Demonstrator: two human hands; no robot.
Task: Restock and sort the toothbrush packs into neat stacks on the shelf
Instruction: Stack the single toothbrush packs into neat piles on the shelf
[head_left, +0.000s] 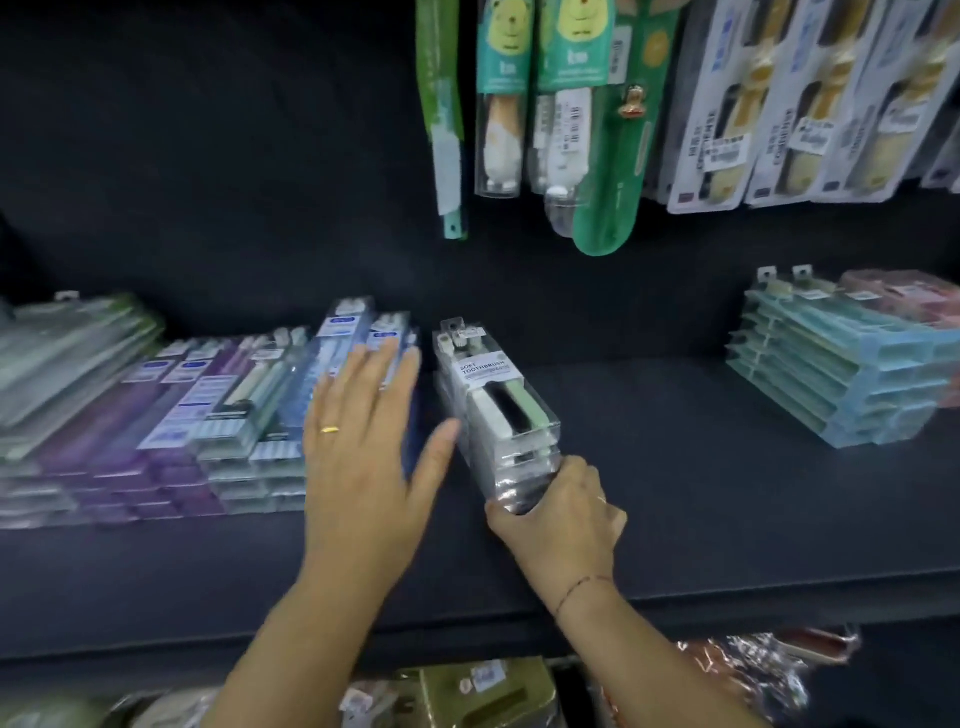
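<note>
Right hand (566, 499) has its fingers curled round the near end of the clear toothbrush stack (493, 405), so it's holding that. The top pack's label reads "SOFT TOOTHBRUSH". The stack sits on the dark shelf (675, 493), roughly mid-shelf, far end pointing at the back wall, and looks a bit tilted.

Left hand (358, 431) is wide open with fingers spread, palm laid over the blue toothbrush packs (353, 332) just left of the clear stack. Its thumb reaches toward the clear stack's left side; can't tell if it actually touches. It has a gold ring (329, 429) on 1 finger, and there's a thin red thread (576, 587) on the right wrist.

Further left, touching the blue ones, are rows of white-green and purple packs (130, 415), all blurry. Way off on the right end of the shelf, well apart, is a pale teal stack (831, 374) with pinkish packs (904, 291) behind it. Above hang carded packs (519, 93), 2 with a yellow bear on them. Below the shelf edge you can see gold-green packaging (467, 691).
</note>
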